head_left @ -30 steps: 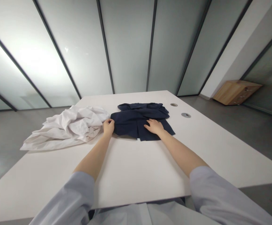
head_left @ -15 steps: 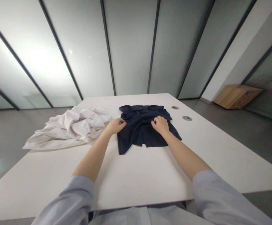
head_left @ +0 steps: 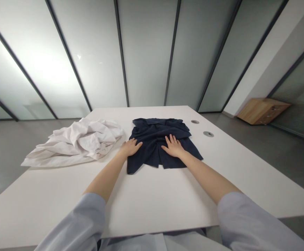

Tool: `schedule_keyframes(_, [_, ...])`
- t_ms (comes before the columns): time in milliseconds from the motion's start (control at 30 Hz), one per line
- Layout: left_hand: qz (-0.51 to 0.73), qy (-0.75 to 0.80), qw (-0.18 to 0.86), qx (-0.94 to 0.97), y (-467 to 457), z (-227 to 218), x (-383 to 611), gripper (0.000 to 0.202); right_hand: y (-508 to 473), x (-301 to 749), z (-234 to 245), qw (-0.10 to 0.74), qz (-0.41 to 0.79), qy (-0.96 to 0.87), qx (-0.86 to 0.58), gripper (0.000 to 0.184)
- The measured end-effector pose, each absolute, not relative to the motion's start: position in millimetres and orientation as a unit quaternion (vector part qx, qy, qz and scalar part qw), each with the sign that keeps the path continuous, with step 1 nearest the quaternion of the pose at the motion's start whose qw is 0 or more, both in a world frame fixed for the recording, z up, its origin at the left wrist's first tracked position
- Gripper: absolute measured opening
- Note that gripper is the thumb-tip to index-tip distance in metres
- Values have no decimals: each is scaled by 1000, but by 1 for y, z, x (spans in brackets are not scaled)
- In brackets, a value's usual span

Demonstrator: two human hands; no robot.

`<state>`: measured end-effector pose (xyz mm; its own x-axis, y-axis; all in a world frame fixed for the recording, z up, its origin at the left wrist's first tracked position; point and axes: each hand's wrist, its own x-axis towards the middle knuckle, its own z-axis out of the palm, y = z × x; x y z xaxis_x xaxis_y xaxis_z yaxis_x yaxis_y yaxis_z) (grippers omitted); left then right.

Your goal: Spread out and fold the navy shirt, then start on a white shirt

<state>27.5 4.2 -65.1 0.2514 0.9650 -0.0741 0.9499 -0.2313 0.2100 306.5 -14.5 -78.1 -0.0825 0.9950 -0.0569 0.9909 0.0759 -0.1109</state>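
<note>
The dark blue piece of clothing [head_left: 152, 142] lay spread out on the white table [head_left: 162, 198], straight ahead at 12 o'clock. It was all one dark color, with wrinkles and folds across its middle and a crumpled far edge at 12 o'clock. Its near edge had a little gap at 6 o'clock, one corner poked out toward 7 o'clock, and another reached toward 4 o'clock.

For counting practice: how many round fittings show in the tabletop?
2: a farther fitting and a nearer fitting, both right of the dark garment; it may hide others.
</note>
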Motion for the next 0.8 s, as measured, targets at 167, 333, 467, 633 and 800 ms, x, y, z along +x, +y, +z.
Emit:
schedule_keyframes(167, [-1,650,88,755,16,-53,17,78,-43,312,-72,-30,75,-736,-672,85])
schedule_keyframes(333, [-9,643,36,765,14,-29,24,72,-71,319,-47,-54,33,-776,-628,76])
schedule_keyframes(467, [47,600,-14,798,9,-33,42,60,-51,326,-26,28,-22,-783,-620,56])
schedule_keyframes(633, [54,539,3,841,17,-64,51,72,-2,334,-40,75,-14,-774,-629,62])
schedule_keyframes(800, [14,560,52,827,24,-73,50,82,18,333,-68,36,75,-703,-706,73])
